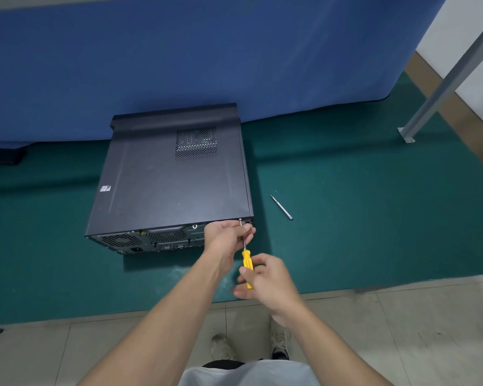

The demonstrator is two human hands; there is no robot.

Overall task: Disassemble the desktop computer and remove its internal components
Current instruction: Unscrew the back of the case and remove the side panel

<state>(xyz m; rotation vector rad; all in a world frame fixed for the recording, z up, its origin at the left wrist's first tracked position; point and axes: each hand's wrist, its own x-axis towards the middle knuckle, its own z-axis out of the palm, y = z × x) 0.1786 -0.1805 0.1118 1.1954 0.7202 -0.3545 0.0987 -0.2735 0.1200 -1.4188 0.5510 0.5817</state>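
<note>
The hem of a pale shirt (pixel 248 371) and two shoes (pixel 223 346) on the tiles lie closest, with both forearms reaching forward from there. To the left, on the green mat (pixel 346 218), rests the black desktop computer (pixel 168 176). It lies on its side with the cover panel in place, its long axis running away from the person and its rear ports facing them. The left hand (pixel 229 238) is the nearer one to the case, at its rear right corner, pinching the metal shaft of the yellow-handled screwdriver (pixel 247 263). The tool points up and away into that corner. Any screw there is too small to make out. The right hand (pixel 268 280), lower and closer to the body, grips the handle, placed to turn it. Further right, a slim metal screwdriver (pixel 282 208) lies apart.
</note>
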